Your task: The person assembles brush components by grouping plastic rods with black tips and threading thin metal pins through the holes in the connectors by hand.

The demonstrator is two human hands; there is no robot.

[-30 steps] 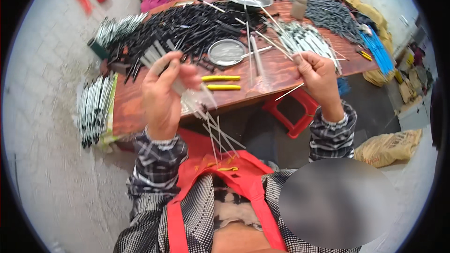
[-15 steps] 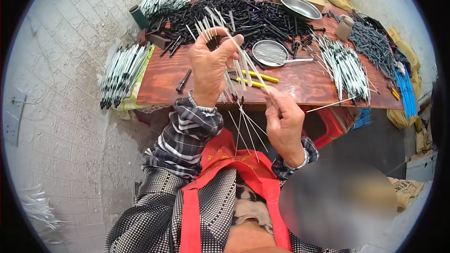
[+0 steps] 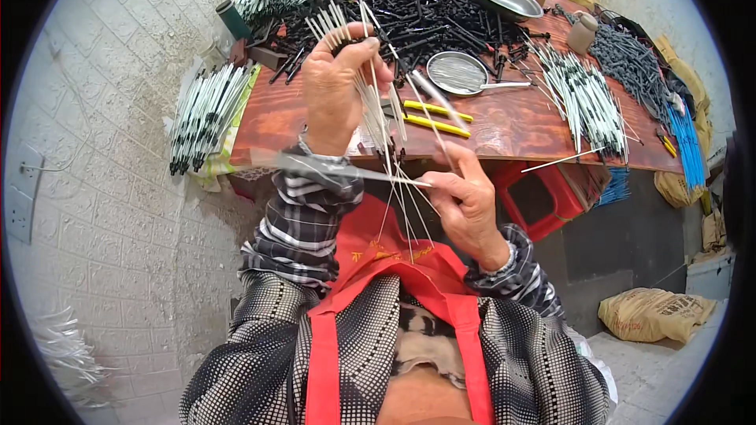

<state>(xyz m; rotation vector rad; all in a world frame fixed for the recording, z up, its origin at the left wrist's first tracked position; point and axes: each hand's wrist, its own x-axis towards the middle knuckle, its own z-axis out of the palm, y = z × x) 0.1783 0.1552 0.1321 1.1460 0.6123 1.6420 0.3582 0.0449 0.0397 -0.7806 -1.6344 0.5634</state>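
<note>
My left hand (image 3: 335,98) is raised over the table's near edge, its fingers closed round a bundle of thin white sticks (image 3: 372,114) with black parts among them. Fine wires (image 3: 408,216) hang from the bundle's lower end, over my red apron (image 3: 378,240). Lower and to the right, my right hand (image 3: 468,208) pinches a thin white stick (image 3: 394,179), which points left across the wires and is smeared by motion. Another slim stick slants up from the right fingers. Behind that hand, pliers with yellow handles (image 3: 438,125) lie on the table.
Black plastic parts (image 3: 425,24) are heaped across the red-brown table (image 3: 504,130). A small round pan (image 3: 504,85) holds fine wires. White stick bundles lie at left (image 3: 209,114) and right (image 3: 583,110); grey parts (image 3: 630,67) and blue sticks (image 3: 683,145) are far right. Below stands a red stool (image 3: 543,208).
My left hand has shifted slightly left with the bundle. The right hand has moved down, and its white stick now points left below the bundle instead of up into it.
</note>
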